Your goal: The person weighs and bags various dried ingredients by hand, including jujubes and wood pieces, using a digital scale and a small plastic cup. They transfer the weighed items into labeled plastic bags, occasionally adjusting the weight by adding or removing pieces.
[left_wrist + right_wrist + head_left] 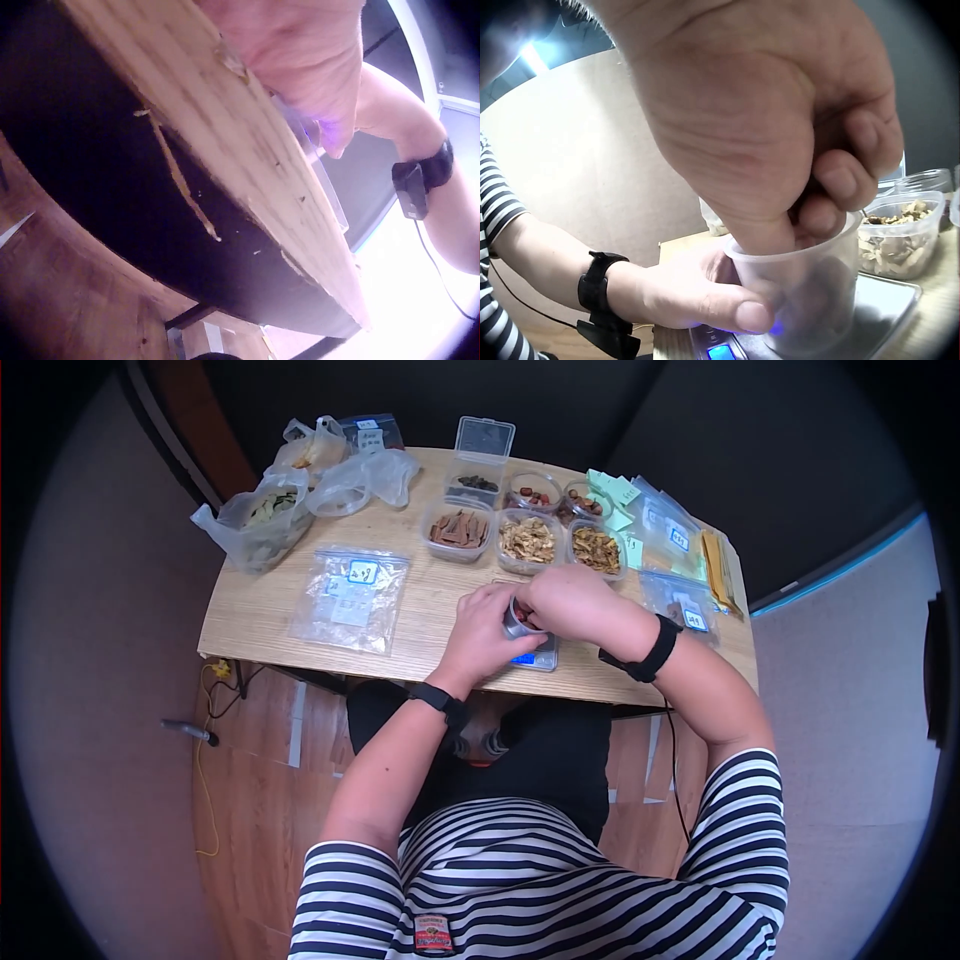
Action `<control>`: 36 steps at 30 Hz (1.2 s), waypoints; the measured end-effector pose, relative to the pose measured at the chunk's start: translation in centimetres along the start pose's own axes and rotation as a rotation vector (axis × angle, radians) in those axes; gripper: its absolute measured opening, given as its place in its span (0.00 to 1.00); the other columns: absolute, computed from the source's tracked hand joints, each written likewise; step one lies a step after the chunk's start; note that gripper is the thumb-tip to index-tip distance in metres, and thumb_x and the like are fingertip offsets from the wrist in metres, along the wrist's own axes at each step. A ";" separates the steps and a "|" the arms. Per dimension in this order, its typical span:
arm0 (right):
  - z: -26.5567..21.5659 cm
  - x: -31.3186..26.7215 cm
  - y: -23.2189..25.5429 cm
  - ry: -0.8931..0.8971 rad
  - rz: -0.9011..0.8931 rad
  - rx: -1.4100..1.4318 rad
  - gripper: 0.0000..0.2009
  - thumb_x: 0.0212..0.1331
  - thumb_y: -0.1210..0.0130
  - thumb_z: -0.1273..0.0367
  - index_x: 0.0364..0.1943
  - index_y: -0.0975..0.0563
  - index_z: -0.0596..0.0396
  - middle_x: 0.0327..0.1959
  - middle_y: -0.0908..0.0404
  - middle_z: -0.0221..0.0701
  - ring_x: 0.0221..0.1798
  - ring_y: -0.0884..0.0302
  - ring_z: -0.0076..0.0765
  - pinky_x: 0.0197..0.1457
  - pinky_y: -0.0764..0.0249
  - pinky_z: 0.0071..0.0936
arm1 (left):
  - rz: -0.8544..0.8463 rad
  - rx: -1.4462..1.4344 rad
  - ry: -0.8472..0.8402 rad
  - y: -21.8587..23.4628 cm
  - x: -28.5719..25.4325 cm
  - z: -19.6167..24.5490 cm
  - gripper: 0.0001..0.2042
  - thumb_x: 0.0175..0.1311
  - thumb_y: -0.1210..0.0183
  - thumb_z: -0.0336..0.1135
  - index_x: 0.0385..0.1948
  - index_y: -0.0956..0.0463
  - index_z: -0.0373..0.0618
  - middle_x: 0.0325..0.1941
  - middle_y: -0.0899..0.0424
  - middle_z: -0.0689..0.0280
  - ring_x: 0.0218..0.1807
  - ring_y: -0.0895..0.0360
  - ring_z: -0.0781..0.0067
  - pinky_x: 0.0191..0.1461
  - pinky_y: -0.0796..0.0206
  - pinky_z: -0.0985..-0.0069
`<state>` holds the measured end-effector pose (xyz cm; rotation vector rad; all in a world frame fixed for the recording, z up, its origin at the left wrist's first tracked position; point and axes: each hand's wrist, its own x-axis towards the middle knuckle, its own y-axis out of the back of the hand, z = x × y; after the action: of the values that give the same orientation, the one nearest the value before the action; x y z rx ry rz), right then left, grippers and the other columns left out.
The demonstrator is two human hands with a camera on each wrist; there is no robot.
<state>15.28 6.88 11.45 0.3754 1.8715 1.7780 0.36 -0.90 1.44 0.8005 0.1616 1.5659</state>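
A clear plastic cup (pixel 810 300) with dark reddish pieces (pixel 524 619) inside stands over a small scale (pixel 541 659) with a lit blue display. My left hand (pixel 482 632) grips the cup's side, its thumb along the near wall in the right wrist view. From above, my right hand (pixel 750 127) reaches into the cup with thumb and curled fingertips at and below the rim; what lies between them is hidden. In the left wrist view my left hand (pixel 300 60) shows only in part, over the table edge (pixel 247 165).
Behind the scale stand tubs of brown strips (pixel 458 532), pale pieces (pixel 527 540) and yellowish pieces (pixel 596 549), plus smaller containers. A flat zip bag (pixel 350 600) lies left, plastic bags (pixel 262 525) back left, labelled packets (pixel 672 540) right.
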 end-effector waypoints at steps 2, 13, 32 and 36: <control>-0.1 -0.1 -0.1 0.023 0.029 -0.057 0.07 0.51 0.39 0.67 0.33 0.14 0.48 0.30 0.14 0.37 0.35 0.14 0.48 0.35 0.20 0.43 | 0.024 -0.042 0.036 0.0 0.0 0.0 0.33 0.46 0.27 0.48 0.56 0.24 0.45 0.56 0.20 0.54 0.63 0.29 0.51 0.69 0.42 0.59; 0.7 -2.1 1.4 -0.029 0.107 0.029 0.07 0.57 0.42 0.66 0.37 0.15 0.47 0.33 0.15 0.34 0.39 0.16 0.47 0.40 0.20 0.42 | 0.056 -0.034 0.017 0.0 0.1 0.0 0.34 0.45 0.26 0.44 0.58 0.25 0.46 0.57 0.21 0.55 0.63 0.29 0.52 0.69 0.43 0.59; -0.7 -1.7 0.6 -0.028 0.086 0.052 0.05 0.54 0.38 0.65 0.33 0.16 0.45 0.27 0.15 0.36 0.33 0.15 0.47 0.35 0.21 0.43 | 0.070 -0.019 0.007 -0.2 0.1 -0.2 0.33 0.48 0.26 0.46 0.59 0.24 0.47 0.57 0.20 0.56 0.63 0.28 0.52 0.69 0.43 0.58; -0.9 -1.7 0.7 -0.018 0.089 0.047 0.05 0.54 0.38 0.65 0.33 0.16 0.45 0.27 0.15 0.36 0.33 0.15 0.46 0.35 0.21 0.42 | 0.070 -0.012 0.005 -0.2 0.1 -0.1 0.33 0.48 0.26 0.47 0.59 0.25 0.47 0.57 0.19 0.58 0.65 0.29 0.54 0.69 0.44 0.59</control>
<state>16.03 5.25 12.46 0.4983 1.9140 1.7841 0.50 -0.76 1.25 0.8006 0.1292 1.6330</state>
